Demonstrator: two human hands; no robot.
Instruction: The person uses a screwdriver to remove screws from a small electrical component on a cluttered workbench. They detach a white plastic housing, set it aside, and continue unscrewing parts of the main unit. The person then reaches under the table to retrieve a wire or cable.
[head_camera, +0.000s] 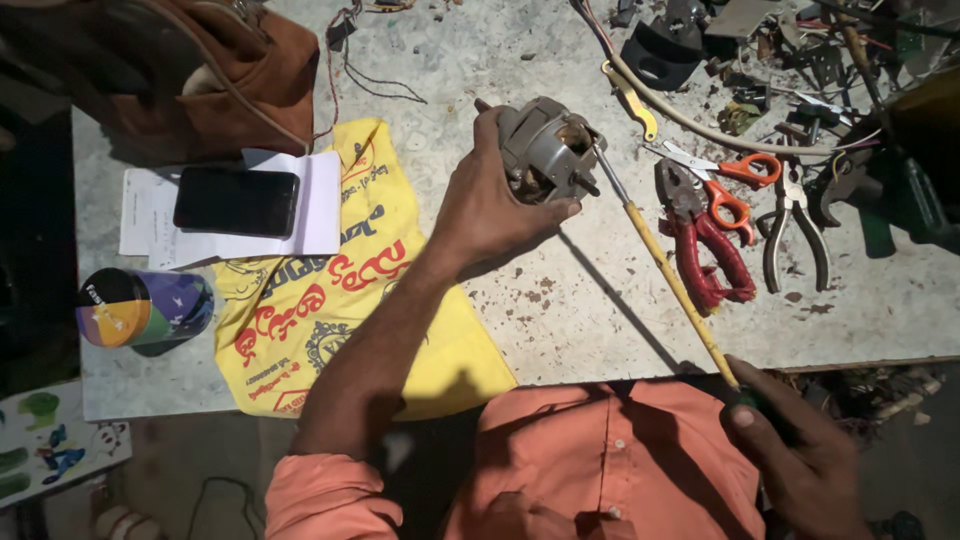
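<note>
My left hand (487, 205) grips a small grey electric motor (545, 150) with a short shaft, holding it just above the worn white tabletop (590, 310). My right hand (795, 455), near the table's front edge, is closed around the handle of a long screwdriver (668, 270) with a yellow shank. The screwdriver's metal tip reaches up to the motor's right side and touches it near the top.
Red-handled pliers (705, 250), orange scissors (735, 185) and grey pliers (795, 225) lie right of the motor. A yellow printed cloth bag (320, 300), a black phone (236, 201) on papers, a colourful can (140, 310) and a brown bag (235, 85) sit left. Parts and wires clutter the far right.
</note>
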